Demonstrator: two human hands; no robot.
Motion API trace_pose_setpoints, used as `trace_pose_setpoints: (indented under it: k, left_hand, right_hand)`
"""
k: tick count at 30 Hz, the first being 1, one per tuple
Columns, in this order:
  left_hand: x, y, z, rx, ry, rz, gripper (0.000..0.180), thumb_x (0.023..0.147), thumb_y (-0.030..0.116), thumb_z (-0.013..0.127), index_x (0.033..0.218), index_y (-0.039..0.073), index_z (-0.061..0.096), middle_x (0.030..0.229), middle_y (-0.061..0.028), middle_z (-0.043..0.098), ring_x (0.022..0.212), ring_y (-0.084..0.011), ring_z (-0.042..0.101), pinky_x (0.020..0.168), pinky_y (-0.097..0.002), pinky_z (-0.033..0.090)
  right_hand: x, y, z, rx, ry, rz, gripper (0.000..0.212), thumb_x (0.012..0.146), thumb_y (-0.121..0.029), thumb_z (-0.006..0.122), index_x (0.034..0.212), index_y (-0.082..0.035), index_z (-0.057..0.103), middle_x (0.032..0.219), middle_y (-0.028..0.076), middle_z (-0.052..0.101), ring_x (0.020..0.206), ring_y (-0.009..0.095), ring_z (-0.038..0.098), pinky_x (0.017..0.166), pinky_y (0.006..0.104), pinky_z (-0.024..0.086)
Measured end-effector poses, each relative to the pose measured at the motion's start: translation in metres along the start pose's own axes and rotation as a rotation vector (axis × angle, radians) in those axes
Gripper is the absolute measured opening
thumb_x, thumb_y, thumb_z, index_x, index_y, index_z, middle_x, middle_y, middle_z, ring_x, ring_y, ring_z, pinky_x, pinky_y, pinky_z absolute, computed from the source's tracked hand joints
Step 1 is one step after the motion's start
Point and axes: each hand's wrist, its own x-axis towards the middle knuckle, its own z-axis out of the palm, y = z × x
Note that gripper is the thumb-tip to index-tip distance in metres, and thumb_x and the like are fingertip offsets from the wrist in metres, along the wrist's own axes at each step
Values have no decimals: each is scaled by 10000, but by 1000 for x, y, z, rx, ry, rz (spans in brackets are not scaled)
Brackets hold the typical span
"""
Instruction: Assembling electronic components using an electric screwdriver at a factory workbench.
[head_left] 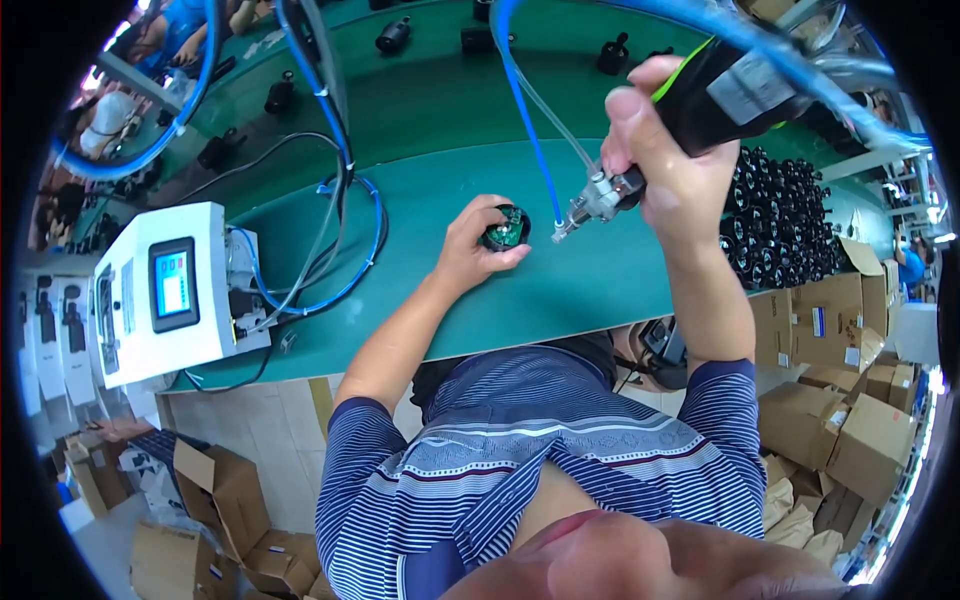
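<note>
My left hand (pixel 468 245) is closed around a round black housing (pixel 526 230) on the green tabletop (pixel 430 330). A green circuit board (pixel 508 232) shows inside the housing's open top. Higher up and to the right, my right hand (pixel 685 180) grips a black powered screwdriver (pixel 735 90) with a bright green stripe. Its metal nozzle (pixel 592 206) points down and left, toward the housing but apart from it. A thin blue hose (pixel 540 150) and a clear tube run to the nozzle.
A white machine (pixel 170 285) with a lit screen stands at the left, with looping hoses (pixel 375 235) beside it. Many black round parts (pixel 785 225) are stacked at the right. Black devices (pixel 394 36) sit along the far green belt (pixel 430 95). Cardboard boxes (pixel 870 445) flank the table below.
</note>
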Motion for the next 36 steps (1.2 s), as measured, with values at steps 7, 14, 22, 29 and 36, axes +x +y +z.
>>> trace_pose_setpoints:
  k: [7, 14, 22, 29, 36]
  left_hand:
    - [-12, -2, 17, 52, -39, -1, 494, 633, 93, 941, 1010, 40, 625, 1181, -152, 679, 963, -299, 666, 820, -369, 553]
    - [-11, -6, 20, 39, -49, 7, 483, 629, 102, 949, 992, 40, 637, 1181, -140, 674, 929, -288, 667, 776, -350, 552]
    - [-18, -12, 22, 33, -28, 38, 484, 633, 114, 952, 999, 39, 645, 1187, -137, 670, 915, -285, 664, 766, -344, 551]
    - [-16, -11, 22, 31, -44, 46, 477, 635, 116, 952, 989, 39, 643, 1188, -139, 671, 913, -290, 666, 774, -349, 553]
    - [-9, -4, 23, 42, -56, 19, 520, 648, 119, 946, 1056, 40, 634, 1186, -136, 670, 920, -284, 663, 805, -356, 549]
  right_hand:
    - [13, 5, 31, 219, -32, -2, 135, 978, -3, 637, 1061, -30, 534, 619, 32, 542, 417, 117, 482, 421, 244, 441]
    - [-3, 29, 25, 67, -14, 19, 204, 946, 54, 632, 1118, -39, 575, 666, 45, 562, 463, 125, 511, 468, 256, 459]
    - [-7, 45, 20, 48, -35, -7, 205, 949, 54, 626, 1119, -40, 560, 657, 49, 567, 472, 125, 524, 468, 259, 462]
    - [-8, 53, 12, -18, -53, -51, 191, 951, 54, 620, 1105, -38, 555, 635, 45, 563, 467, 127, 525, 468, 259, 461]
    - [-5, 49, 6, -59, -91, -75, 179, 952, 50, 620, 1095, -36, 552, 618, 39, 559, 463, 130, 527, 471, 258, 460]
